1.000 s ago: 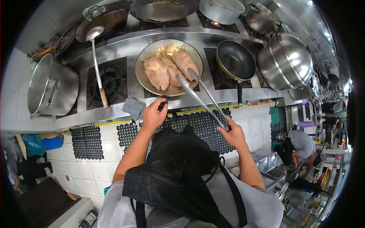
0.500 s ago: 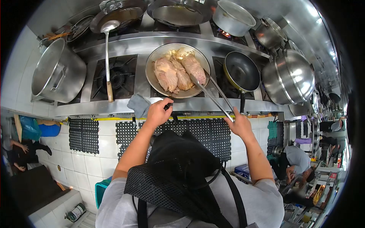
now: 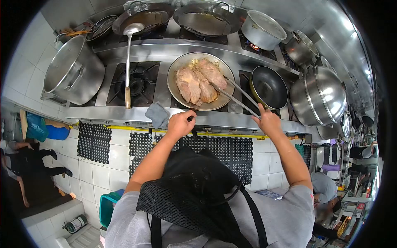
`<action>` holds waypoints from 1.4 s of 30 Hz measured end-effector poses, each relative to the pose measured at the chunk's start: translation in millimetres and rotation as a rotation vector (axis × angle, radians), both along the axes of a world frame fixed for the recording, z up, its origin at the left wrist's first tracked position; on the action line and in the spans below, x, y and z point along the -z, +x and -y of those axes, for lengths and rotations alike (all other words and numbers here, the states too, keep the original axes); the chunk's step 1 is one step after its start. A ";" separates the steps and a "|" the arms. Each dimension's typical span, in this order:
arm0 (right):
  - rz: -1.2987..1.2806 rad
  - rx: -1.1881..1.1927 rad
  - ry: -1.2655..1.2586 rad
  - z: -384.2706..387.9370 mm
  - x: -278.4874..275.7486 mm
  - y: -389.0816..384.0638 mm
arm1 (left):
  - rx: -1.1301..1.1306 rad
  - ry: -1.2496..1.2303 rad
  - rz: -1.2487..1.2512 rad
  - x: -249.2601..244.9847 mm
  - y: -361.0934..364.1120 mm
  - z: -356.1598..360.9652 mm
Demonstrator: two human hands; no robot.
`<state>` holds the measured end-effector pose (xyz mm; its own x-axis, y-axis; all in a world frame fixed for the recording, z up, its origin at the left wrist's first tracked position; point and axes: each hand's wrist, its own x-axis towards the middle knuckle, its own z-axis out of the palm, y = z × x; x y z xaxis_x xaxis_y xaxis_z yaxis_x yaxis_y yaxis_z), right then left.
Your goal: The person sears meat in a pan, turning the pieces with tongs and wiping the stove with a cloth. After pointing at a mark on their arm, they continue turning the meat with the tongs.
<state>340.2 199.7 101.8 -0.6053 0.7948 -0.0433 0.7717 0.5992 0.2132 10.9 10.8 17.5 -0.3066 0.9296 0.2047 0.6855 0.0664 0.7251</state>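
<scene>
A wide frying pan (image 3: 172,90) on the stove holds large pieces of browned meat (image 3: 189,84), with pale bits that look like garlic at the far side. My left hand (image 3: 181,125) is closed around the pan's dark handle, most of which the fingers hide. Metal tongs (image 3: 243,104) are gripped in my right hand (image 3: 268,120). Their tips reach into the pan at the right-hand piece of meat (image 3: 211,73), one arm on each side of its near end. A folded grey cloth (image 3: 157,115) lies on the stove edge beside my left hand.
A ladle (image 3: 128,70) lies across the left burner, beside a tall stockpot (image 3: 75,72). To the right are a black frying pan (image 3: 269,87) and a domed steel pot (image 3: 320,96). A lit flame (image 3: 253,46) shows under a back pot. Other people are at both sides.
The right-hand piece of meat has shifted toward the far left within the pan, with the tongs following. My view has swung slightly. The person at far left has moved.
</scene>
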 end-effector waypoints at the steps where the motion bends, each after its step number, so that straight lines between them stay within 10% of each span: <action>1: 0.019 -0.020 -0.006 -1.3 -5.9 3.0 | -0.031 -0.004 -0.003 -0.6 -0.2 1.2; 18: -0.419 0.008 -0.273 42.4 -60.7 29.0 | -0.006 -0.062 0.060 2.0 -2.7 2.8; 21: -0.862 0.678 -1.351 57.3 -79.7 25.5 | -0.007 -0.029 0.068 3.3 -2.5 3.7; 24: -0.911 0.773 -1.519 69.5 -79.5 16.8 | -0.004 -0.014 0.079 4.5 -3.3 3.4; 26: -0.735 0.628 -1.413 66.8 -68.0 17.8 | 0.006 -0.009 0.066 4.5 -3.8 4.5; 28: -0.455 0.064 -0.556 77.6 -70.1 4.6 | 0.009 0.006 0.054 7.2 -4.0 4.0; 42: 0.104 0.009 -0.387 59.7 -19.9 -75.7 | 0.105 0.089 -0.006 14.1 -17.7 3.0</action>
